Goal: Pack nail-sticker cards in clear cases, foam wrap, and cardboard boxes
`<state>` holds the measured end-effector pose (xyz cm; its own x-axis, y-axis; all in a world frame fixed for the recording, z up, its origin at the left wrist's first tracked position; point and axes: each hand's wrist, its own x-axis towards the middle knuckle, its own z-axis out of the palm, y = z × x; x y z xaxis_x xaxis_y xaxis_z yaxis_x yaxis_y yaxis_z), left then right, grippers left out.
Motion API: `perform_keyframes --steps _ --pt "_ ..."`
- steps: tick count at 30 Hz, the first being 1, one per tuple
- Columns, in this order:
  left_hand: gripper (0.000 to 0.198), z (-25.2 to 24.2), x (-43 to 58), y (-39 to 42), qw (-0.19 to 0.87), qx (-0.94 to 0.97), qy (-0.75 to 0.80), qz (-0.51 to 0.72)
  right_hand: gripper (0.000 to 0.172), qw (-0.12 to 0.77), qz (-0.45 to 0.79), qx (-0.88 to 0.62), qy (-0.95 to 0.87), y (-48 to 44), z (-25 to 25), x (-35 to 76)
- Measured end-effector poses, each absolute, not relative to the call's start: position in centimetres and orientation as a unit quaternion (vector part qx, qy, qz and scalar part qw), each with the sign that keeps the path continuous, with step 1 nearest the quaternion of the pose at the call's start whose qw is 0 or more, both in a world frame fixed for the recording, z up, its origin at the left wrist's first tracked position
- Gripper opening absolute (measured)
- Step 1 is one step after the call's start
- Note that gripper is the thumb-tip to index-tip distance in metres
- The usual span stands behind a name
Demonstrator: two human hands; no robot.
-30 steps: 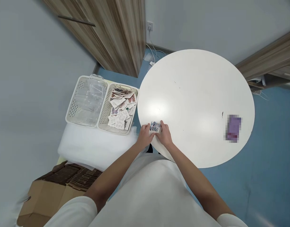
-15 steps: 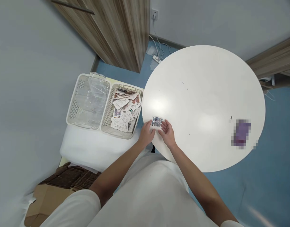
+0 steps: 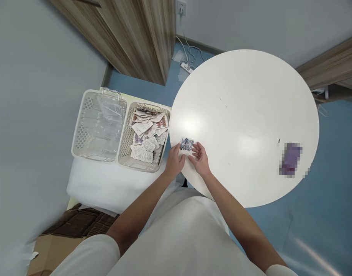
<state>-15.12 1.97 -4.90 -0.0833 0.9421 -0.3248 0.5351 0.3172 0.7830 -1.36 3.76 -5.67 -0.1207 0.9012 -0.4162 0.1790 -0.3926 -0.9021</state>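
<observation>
A small card of press-on nails (image 3: 187, 144) lies on the round white table (image 3: 244, 115) near its left edge. My left hand (image 3: 174, 160) grips the card's near left corner with thumb and fingers closed on it. My right hand (image 3: 200, 158) rests beside the card on its right, palm turned partly up and fingers loosely spread, touching the card's edge. Both forearms reach in from the bottom of the view.
Left of the table stand two white baskets: one with clear plastic cases (image 3: 99, 122), one with several nail cards (image 3: 145, 136). They rest on white foam sheet (image 3: 107, 184). A cardboard box (image 3: 75, 226) sits lower left. A blurred purple object (image 3: 290, 159) lies at the table's right.
Both hands held the card close a second ago. The right hand has since let go and opened, while the left keeps hold. The view has shifted a little.
</observation>
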Motion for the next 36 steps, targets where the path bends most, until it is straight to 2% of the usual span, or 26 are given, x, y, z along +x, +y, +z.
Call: perform_keyframes --steps 12,19,28,36 --pt "0.049 -5.1 -13.9 1.2 0.368 0.504 0.726 0.289 0.078 0.305 0.643 -0.513 -0.480 4.0 -5.9 0.4" --pt "0.048 -4.5 -12.8 -2.5 0.376 0.464 0.757 0.264 0.067 0.296 0.722 -0.498 -0.378 2.8 -4.7 3.8" --pt "0.048 -1.6 -9.2 -10.6 0.452 0.438 0.731 0.264 0.056 0.280 0.781 -0.480 -0.285 -2.4 -2.6 7.9" --pt "0.047 0.2 -11.8 -13.5 0.448 0.369 0.740 0.341 0.052 0.174 0.842 -0.397 -0.322 -3.2 0.4 5.6"
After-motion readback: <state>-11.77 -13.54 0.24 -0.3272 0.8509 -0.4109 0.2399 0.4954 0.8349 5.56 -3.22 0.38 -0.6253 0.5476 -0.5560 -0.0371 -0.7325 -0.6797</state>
